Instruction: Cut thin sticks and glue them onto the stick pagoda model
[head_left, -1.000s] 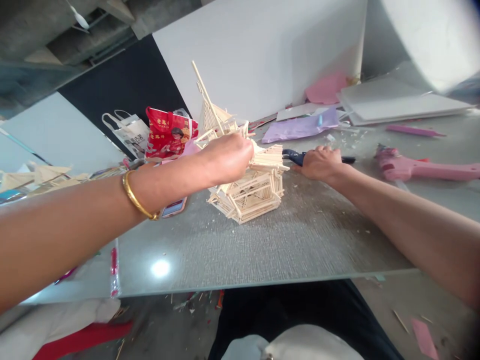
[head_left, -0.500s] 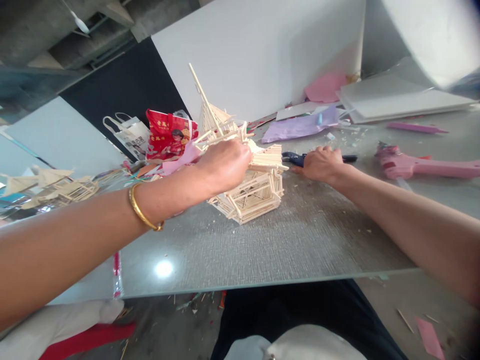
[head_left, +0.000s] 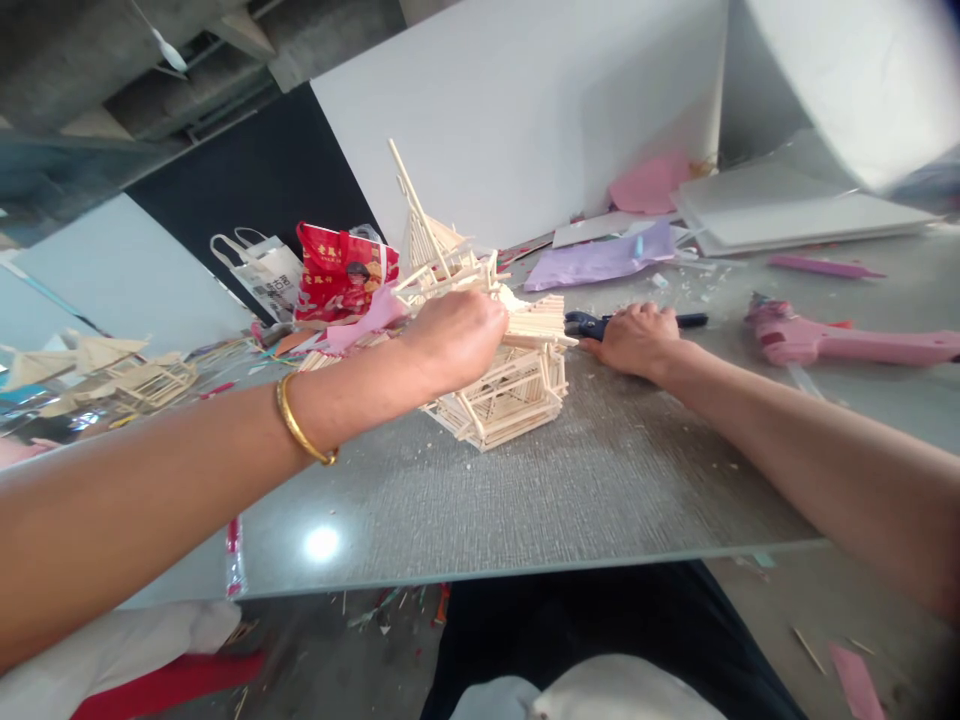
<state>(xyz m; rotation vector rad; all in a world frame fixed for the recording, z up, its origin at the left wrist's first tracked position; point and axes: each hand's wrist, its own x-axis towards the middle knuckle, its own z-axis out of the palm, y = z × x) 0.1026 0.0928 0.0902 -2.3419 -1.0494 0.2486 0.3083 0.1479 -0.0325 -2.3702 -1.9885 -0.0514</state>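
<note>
A small building model of thin wooden sticks (head_left: 517, 400) stands on the table, with a tiered roof and one long stick slanting up from its top. My left hand (head_left: 461, 340), with a gold bangle at the wrist, is closed against the model's upper part; its fingertips are hidden from view. To the right of the model my right hand (head_left: 641, 338) lies over a pair of dark blue pliers (head_left: 589, 325) on the table, fingers curled around them. The pliers' head and one handle end stick out on either side of the hand.
A pink glue gun (head_left: 847, 342) lies to the right, near a purple stick (head_left: 825, 267). Behind are a purple sheet (head_left: 607, 255) and white boards (head_left: 795, 205). Red (head_left: 341, 270) and white bags stand back left; another stick model (head_left: 142, 375) sits far left, near part of another person's hand (head_left: 26, 452).
The view has shifted slightly. Both hands keep nearly the same places, the left at the model and the right over the pliers. Another person's hand now shows at the far left.
</note>
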